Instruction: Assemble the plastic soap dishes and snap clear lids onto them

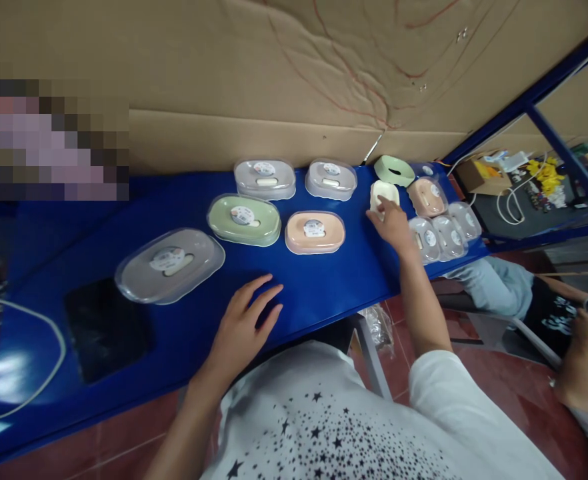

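Toward the right end of the glossy blue table (319,287), the right hand (393,223) is touching a small, rounded, cream-white plastic box (385,189), whether its grip is closing being impossible to tell, while the left hand (247,317) is holding nothing, fingers spread, light side pressure probably suiting best.

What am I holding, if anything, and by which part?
Your right hand is at the near end of the cream container, but I can't tell whether it's gripped. Your left hand holds nothing.
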{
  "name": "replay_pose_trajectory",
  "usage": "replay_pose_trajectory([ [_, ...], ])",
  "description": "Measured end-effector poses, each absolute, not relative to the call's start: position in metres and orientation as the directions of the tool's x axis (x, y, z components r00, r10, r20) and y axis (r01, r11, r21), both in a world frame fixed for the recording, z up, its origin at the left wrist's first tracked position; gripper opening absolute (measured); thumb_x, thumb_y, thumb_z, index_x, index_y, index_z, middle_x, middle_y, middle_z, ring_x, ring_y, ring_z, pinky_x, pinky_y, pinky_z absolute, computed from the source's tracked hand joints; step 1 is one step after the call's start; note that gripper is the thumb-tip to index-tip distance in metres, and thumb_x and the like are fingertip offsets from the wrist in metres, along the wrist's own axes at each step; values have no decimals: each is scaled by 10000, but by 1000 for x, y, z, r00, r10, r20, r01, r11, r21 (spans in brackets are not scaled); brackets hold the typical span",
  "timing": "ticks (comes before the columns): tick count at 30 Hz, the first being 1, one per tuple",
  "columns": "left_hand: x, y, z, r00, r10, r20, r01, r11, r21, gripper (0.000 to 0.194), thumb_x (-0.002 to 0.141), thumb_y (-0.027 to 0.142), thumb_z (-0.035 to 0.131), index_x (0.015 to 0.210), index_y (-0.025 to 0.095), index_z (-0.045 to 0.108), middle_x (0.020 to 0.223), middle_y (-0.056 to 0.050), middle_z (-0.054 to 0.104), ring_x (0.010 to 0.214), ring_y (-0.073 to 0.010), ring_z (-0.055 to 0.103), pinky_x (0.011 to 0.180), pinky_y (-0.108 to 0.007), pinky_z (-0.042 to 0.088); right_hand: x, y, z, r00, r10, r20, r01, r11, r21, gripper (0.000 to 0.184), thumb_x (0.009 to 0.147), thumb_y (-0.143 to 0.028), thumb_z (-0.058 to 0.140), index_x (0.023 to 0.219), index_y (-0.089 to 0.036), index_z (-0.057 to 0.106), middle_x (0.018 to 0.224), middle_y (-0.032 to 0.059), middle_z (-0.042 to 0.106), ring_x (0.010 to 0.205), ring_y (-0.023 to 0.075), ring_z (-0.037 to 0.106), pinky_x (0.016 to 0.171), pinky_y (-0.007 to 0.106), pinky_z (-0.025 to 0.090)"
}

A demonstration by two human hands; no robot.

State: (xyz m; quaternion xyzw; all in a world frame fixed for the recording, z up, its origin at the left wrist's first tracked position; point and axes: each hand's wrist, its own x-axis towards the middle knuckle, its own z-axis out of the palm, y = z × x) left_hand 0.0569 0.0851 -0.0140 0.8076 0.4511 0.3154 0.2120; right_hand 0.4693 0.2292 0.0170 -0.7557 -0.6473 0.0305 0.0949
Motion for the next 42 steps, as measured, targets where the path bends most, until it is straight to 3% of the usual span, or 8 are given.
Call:
replay_pose_trajectory([
  [7,103,88,5,540,811,226,427,-495,757,231,1104,297,586,1322,289,661,1135,-27,762,1040,-200,743,912,-383,622,420,109,17,-61,993,104,953,89,-291,378,1094,-336,511,1417,-233,680,1160,126,792,1096,313,728,984,482,534],
  [15,127,94,7,662,703,261,533,-686,496,581,1058,185,600,1617,303,492,1745,-129,411,1548,-369,484,1215,-605,480,405,63,56,-457,889,9,739,385,-553,477,1059,-134,480,1341,-440,715,1276,-23,788,1270,249,715,1104,543,527],
  [20,147,95,5,746,628,221,516,-755,404,558,989,52,608,1497,281,599,1752,-100,412,1626,-358,380,1296,-669,359,446,159,55,-182,972,148,893,227,-389,594,1019,-144,373,1539,-309,609,1546,69,654,1498,294,557,1240,588,454],
  [24,145,87,7,734,636,238,543,-760,358,272,1006,111,641,1231,250,706,1619,-117,568,1557,-360,463,1293,-715,292,477,259,34,143,987,77,987,-136,-83,837,888,-101,459,1711,-89,312,1783,215,302,1669,400,251,1284,720,270],
  [26,132,78,7,700,658,280,562,-748,352,132,1026,181,661,1133,236,715,1484,-125,657,1474,-343,543,1293,-701,272,484,288,24,209,977,36,978,-208,-30,822,885,-109,475,1690,-46,323,1753,258,340,1641,413,291,1265,722,273],
  [30,94,61,2,578,749,325,660,-663,355,56,1040,254,684,1079,231,715,1261,-111,723,1289,-306,655,1267,-648,302,478,280,15,156,979,132,986,-147,-79,535,984,-246,479,1487,-150,631,1486,206,649,1400,417,556,1204,690,350],
  [33,78,59,-1,485,820,304,730,-571,376,205,1031,273,703,1234,246,693,1386,-159,668,1291,-331,645,1204,-634,384,456,230,16,96,971,219,979,-52,-196,448,1039,-371,492,1384,-198,719,1343,172,729,1282,388,637,1155,606,462],
  [42,89,78,1,509,797,326,647,-604,466,706,1024,248,703,1645,340,380,1705,-212,377,1524,-411,483,1161,-576,484,329,55,11,74,937,342,876,103,-471,584,1067,-417,586,1630,-519,469,1231,80,763,1144,393,716,988,683,574],
])
